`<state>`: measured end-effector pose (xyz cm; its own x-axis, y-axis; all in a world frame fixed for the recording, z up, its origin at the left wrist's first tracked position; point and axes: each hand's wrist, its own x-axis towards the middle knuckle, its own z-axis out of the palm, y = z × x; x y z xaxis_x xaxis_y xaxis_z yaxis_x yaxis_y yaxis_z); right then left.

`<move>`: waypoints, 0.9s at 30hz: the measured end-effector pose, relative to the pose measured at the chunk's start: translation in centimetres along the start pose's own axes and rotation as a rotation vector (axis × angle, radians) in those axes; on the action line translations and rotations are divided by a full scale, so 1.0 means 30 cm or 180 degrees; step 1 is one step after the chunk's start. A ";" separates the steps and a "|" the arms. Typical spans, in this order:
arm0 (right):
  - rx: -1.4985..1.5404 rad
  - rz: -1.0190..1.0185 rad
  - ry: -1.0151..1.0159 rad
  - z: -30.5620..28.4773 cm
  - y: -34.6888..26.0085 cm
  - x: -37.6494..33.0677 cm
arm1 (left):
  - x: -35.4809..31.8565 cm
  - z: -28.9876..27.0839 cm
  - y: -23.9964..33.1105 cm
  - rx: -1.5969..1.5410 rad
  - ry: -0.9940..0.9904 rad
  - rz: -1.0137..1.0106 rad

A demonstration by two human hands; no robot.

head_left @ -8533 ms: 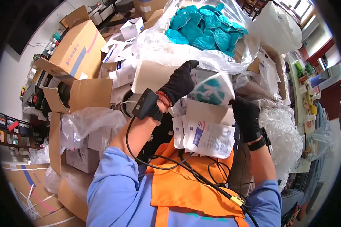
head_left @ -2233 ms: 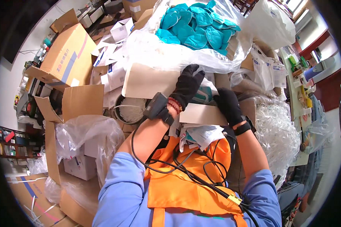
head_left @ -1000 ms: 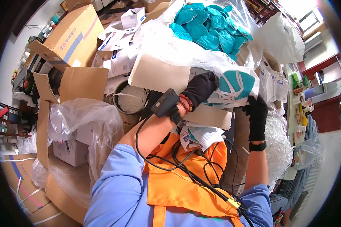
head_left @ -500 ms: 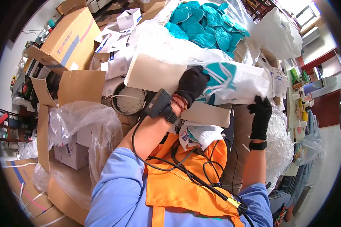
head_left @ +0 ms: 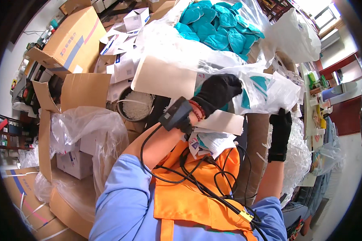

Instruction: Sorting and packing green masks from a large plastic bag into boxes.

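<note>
My left hand (head_left: 218, 91), in a black glove, is closed with its fingertips at the left, open end of a translucent plastic bag (head_left: 283, 90). A teal face mask (head_left: 260, 84) with white straps lies partly inside that bag; its edge runs to my left fingers, which appear to grip it. My gloved right hand (head_left: 280, 126) pinches the bag's lower right edge, fingertips partly hidden. Under the hands is an open carton with a raised cardboard flap (head_left: 165, 78) and a nearer flap (head_left: 220, 122). A large heap of teal masks (head_left: 223, 26) sits in clear plastic beyond.
On the left stand an open carton (head_left: 86, 90) lined with clear plastic and a taller brown box (head_left: 74, 40). A bucket of whitish granules (head_left: 136, 105) is beside my left forearm. White straps (head_left: 295, 160) pile at right. Black cables (head_left: 197, 182) cross my orange apron (head_left: 189, 201).
My left hand has moved right, toward the bag, and the teal mask now sits further inside it. My right hand has shifted slightly right and down with the bag's edge.
</note>
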<state>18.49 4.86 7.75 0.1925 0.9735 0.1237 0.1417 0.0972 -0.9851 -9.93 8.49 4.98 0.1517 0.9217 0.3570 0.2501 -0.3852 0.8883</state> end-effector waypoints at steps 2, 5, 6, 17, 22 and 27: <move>0.0041 0.0026 -0.0153 0.026 -0.007 -0.007 | -0.007 0.053 -0.060 0.0345 0.0089 0.0457; 0.0177 0.0203 -0.0269 0.042 0.015 -0.008 | -0.020 0.090 -0.077 0.1516 0.0158 0.1175; 0.0077 0.0234 -0.0234 0.059 0.010 -0.017 | -0.025 0.085 -0.062 0.1978 0.0160 0.1398; 0.0205 0.0075 -0.0396 0.062 0.060 -0.048 | -0.080 0.095 -0.033 0.0255 0.0644 0.0359; -0.1539 -0.1434 -0.0128 -0.079 0.045 -0.019 | -0.037 0.005 -0.077 0.0877 0.1377 -0.0083; -0.0964 -0.0977 0.0543 -0.182 0.050 -0.006 | -0.033 -0.078 -0.073 0.1926 0.1092 0.0266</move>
<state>23.97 3.71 6.91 0.2507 0.8586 0.4472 0.4896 0.2861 -0.8237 -12.86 8.53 3.35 -0.0920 0.8118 0.5766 0.7542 -0.3212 0.5727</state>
